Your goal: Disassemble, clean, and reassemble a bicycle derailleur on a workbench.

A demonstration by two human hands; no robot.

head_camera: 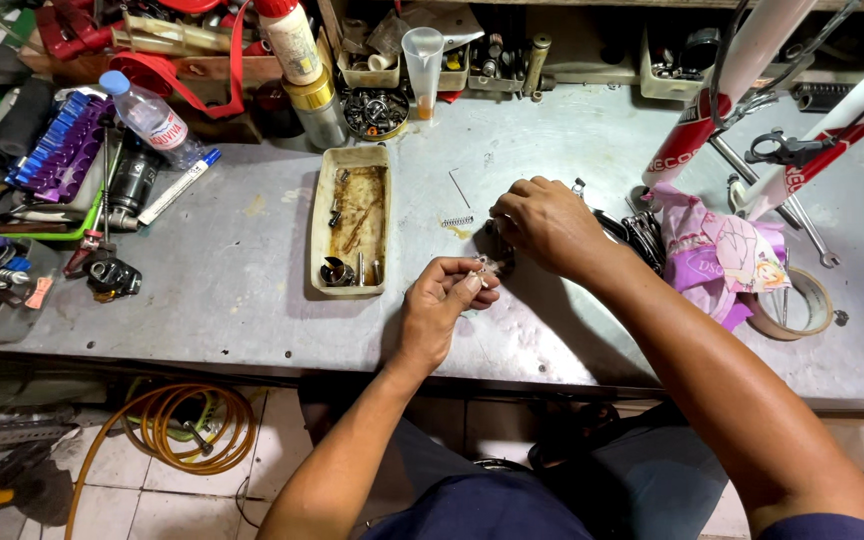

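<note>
Small metal part (489, 264), silvery and too tiny to make out in detail, sits pinched between the fingertips of the left hand (444, 300), held just above the grey metal worktop (232, 290) near its front edge. The right hand (544, 222) is curled over a spot just beyond it, fingers bent down on something dark and small that is mostly hidden beneath them; whether it grips that piece or only presses on it, I cannot tell.

As a judgement, the work looks to be in the middle: a small assembly seems taken apart, with its pieces spread out and none visibly refitted. One thin coil spring (457, 221) lies loose on the worktop just left of the right hand. One cream-coloured oblong plastic tray (351, 160), stained brown inside, stands to the left of both hands and holds a few small metal bits at its near end; their exact count is unclear.

Further off, one clear plastic water bottle with a blue cap (147, 113) lies tilted at the left rear, one clear plastic measuring cup (422, 55) stands at the back, and one roll of tan tape (802, 300) rests at the right, touching one crumpled pink printed cloth (717, 250). One white and red bicycle frame (752, 60) slants across the upper right corner.
</note>
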